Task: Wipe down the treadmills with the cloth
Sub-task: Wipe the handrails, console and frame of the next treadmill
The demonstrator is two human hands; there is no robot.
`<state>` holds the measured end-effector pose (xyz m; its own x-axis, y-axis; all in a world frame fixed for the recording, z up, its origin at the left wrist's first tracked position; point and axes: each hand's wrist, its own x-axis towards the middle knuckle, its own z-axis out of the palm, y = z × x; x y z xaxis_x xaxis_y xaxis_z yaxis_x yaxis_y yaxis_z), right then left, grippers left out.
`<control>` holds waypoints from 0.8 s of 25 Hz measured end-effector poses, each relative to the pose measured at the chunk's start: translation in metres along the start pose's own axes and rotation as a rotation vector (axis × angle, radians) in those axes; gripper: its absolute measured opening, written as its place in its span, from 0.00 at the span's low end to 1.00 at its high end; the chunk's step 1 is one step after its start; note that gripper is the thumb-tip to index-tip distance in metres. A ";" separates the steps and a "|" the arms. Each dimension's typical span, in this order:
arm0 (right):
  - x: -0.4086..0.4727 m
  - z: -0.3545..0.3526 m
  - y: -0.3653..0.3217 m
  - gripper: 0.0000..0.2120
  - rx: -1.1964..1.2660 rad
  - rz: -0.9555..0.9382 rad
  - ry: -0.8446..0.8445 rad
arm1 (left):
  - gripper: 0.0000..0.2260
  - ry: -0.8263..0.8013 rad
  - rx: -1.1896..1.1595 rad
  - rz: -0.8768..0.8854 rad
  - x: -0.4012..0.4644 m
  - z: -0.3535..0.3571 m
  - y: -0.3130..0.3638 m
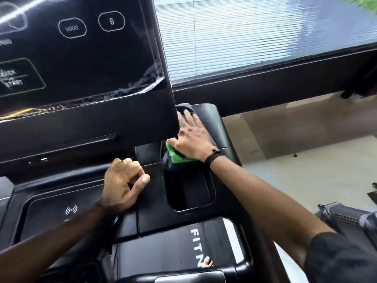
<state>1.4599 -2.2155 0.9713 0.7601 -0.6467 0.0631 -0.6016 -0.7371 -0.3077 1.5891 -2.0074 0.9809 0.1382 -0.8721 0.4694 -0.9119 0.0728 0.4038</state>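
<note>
green and dark cloth (177, 156): mostly hidden under the right hand (193, 139)
black glossy console screen (77, 48): cut by left and top edges
screen lettering: blurred

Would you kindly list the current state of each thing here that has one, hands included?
Right hand: fingers spread flat, pressing the cloth onto the treadmill console.
Cloth: green, bunched under the right hand.
Left hand: fingers curled, holding nothing, resting on the console deck.
Touchscreen: lit, showing Quick Start; its protective film peeling at the lower right corner.
Cup holder: empty.
Window blinds: lowered, slats closed.
</note>
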 end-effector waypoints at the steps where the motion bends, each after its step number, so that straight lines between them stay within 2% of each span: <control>1: 0.006 -0.002 0.030 0.31 0.012 0.143 -0.006 | 0.28 0.008 0.014 -0.003 -0.001 0.000 0.000; 3: 0.001 -0.007 0.075 0.29 0.223 0.443 0.004 | 0.28 0.034 0.021 -0.017 -0.003 0.001 0.000; 5: -0.028 -0.006 0.084 0.26 0.488 0.713 0.017 | 0.27 0.037 0.018 0.005 -0.002 0.003 -0.002; 8: -0.088 -0.003 0.047 0.28 0.411 0.879 0.027 | 0.26 0.030 0.023 0.046 0.000 0.004 -0.005; 10: -0.105 0.002 0.023 0.30 0.224 0.824 0.046 | 0.27 0.044 0.004 0.051 0.001 0.004 -0.004; 13: -0.074 -0.001 0.001 0.34 -0.023 0.753 0.071 | 0.27 0.084 -0.003 0.028 0.002 0.004 -0.002; 14: -0.058 -0.008 -0.012 0.35 -0.048 0.708 0.064 | 0.26 0.098 -0.002 0.016 0.002 0.004 -0.002; 16: -0.014 0.009 -0.030 0.38 -0.085 0.503 0.023 | 0.25 0.125 0.009 -0.010 0.001 0.003 -0.003; 18: 0.012 0.015 -0.057 0.41 0.085 0.288 -0.165 | 0.24 0.146 0.028 -0.071 0.000 0.003 -0.004; 19: 0.014 0.017 -0.071 0.36 0.163 0.168 -0.209 | 0.23 0.157 0.038 -0.099 -0.001 0.003 -0.005; 20: 0.003 0.014 -0.086 0.25 0.120 0.082 -0.151 | 0.22 0.169 0.045 -0.113 -0.003 0.003 -0.006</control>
<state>1.5169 -2.1512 0.9846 0.7436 -0.6601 -0.1066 -0.6361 -0.6491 -0.4173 1.5935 -2.0065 0.9751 0.2999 -0.7799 0.5493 -0.9029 -0.0461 0.4274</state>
